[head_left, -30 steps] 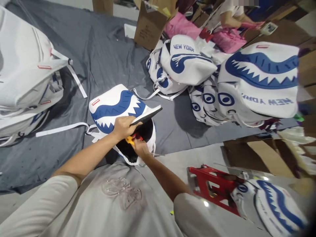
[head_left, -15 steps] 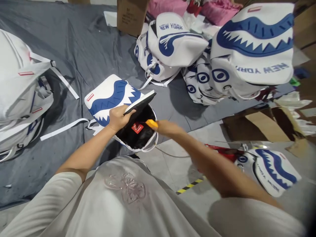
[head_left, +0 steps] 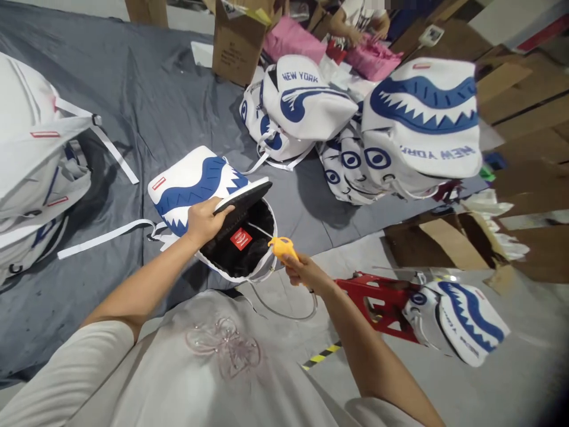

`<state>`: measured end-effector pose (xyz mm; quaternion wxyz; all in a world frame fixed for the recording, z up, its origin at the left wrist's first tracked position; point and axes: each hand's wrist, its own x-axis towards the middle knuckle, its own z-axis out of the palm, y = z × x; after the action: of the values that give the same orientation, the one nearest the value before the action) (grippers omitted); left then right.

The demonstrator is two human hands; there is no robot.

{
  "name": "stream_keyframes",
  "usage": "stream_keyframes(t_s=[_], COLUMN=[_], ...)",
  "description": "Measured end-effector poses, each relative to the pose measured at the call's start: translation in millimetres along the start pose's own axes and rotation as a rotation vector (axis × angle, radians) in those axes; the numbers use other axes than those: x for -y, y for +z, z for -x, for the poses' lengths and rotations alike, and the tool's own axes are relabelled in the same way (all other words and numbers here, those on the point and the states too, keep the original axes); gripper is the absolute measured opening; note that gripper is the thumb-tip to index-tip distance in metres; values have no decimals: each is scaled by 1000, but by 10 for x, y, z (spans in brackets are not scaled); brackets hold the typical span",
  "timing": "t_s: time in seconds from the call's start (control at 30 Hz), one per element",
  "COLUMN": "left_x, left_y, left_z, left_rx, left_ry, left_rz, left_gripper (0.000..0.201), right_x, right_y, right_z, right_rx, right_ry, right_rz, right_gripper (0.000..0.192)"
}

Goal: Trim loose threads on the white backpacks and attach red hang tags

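Lying at far left on a dark grey cloth sheet (head_left: 111,77) is a pile of white fabric backpacks (head_left: 26,130), contents hidden. To its right, near the person, one white backpack with a blue toothed-mouth print (head_left: 198,187) lies on the sheet, mouth open. The left hand (head_left: 207,220) grasps its black-lined top flap (head_left: 246,193) by the edge, holding it raised. Visible inside are a black lining (head_left: 213,252) and a red square label (head_left: 241,238); part of the interior is in shadow. The right hand (head_left: 306,273) is closed around an orange gun-shaped tool (head_left: 284,246), its thin pale nozzle reaching over the rim into the opening. A clear hose (head_left: 291,318) loops below. Farther right, more printed white backpacks (head_left: 422,118) are stacked, flaps down, contents hidden. Beyond the right forearm, another printed white backpack (head_left: 471,323) sits at the end of a red frame with cut-out openings (head_left: 391,287).
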<state>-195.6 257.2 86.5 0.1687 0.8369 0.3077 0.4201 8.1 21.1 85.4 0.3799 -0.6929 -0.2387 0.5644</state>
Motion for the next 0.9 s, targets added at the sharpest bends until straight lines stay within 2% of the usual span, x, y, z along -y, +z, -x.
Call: stream_keyframes(t_s=[0.1, 0.17, 0.27, 0.33, 0.5, 0.7, 0.8, 0.9], left_x=[-27, -55, -121, -182, -368, -628, -809, -967], left_y=[59, 123, 218, 260, 294, 321, 440, 664], left_z=[28, 55, 102, 137, 245, 491, 743, 1052], left_rx=[29, 44, 71, 81, 79, 110, 196, 407], left_ry=[37, 69, 85, 86, 46, -36, -69, -78], left_rz=[-16, -32, -72, -110, -215, -345, -391, -420], left_gripper=[46, 46, 47, 47, 42, 38, 38, 49], right_x=[-280, -407, -482, -484, -577, -1059, -1370, -1701], right_y=[74, 46, -94, -207, -413, -806, -1023, -1155], right_z=[148, 279, 440, 496, 481, 437, 419, 358], right_rx=[65, 90, 23, 10, 78, 280, 308, 274], right_ry=[59, 110, 132, 120, 37, -79, -42, 15], right_rz=[-35, 27, 190, 266, 312, 116, -22, -32], right_gripper=[58, 55, 49, 43, 35, 36, 42, 41])
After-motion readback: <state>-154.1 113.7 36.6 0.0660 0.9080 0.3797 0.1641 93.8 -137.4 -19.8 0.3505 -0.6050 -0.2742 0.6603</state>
